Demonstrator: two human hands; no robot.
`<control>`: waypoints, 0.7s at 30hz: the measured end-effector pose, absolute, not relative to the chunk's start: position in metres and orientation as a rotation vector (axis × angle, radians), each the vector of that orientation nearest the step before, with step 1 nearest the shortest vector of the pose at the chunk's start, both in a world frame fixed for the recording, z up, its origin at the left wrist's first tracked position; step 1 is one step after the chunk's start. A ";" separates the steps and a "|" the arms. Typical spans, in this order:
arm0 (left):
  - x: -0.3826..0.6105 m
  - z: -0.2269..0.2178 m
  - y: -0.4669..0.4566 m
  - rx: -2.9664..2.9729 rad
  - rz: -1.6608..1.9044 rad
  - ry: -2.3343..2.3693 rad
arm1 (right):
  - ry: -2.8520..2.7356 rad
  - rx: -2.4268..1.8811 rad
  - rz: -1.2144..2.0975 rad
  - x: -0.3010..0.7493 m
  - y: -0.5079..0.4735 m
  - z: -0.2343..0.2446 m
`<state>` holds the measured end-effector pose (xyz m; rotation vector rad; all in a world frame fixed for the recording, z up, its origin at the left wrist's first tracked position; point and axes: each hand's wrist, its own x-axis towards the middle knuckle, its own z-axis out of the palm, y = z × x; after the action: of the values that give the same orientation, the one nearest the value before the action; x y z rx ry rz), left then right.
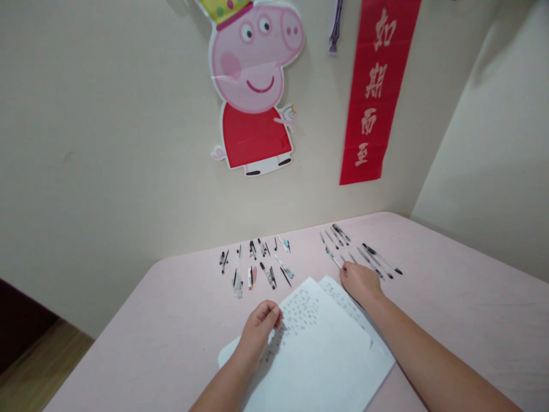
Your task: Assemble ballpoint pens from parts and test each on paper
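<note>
Right hand (360, 281) touches a slim, clear-barrelled pen (335, 260) beside scribbled paper (317, 337)

Matt white paper sheets (326, 349), glossy plastic pens (377, 260), smooth matt pink tabletop (450, 309), glossy cartoon-pig sticker (255, 86)

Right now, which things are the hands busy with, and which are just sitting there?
In use:
- left hand on the top paper sheet
- right hand at a pen in the right row

Just lying there:
- pen parts on the left
- pig cutout
- red banner
</note>
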<state>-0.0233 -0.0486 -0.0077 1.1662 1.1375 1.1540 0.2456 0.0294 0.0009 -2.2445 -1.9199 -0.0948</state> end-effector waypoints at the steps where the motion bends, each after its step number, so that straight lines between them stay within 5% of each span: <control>1: -0.023 -0.007 -0.049 1.164 1.155 1.142 | -1.916 -2.249 -0.094 0.246 0.029 0.001; 21: -0.021 -0.003 -0.051 1.147 1.175 1.118 | -1.944 -2.276 -0.104 0.245 0.027 0.000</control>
<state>-0.0207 -0.0510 -0.0026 1.1468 1.1176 1.1748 0.2451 0.0274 0.0003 -2.2763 -1.9435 -0.1040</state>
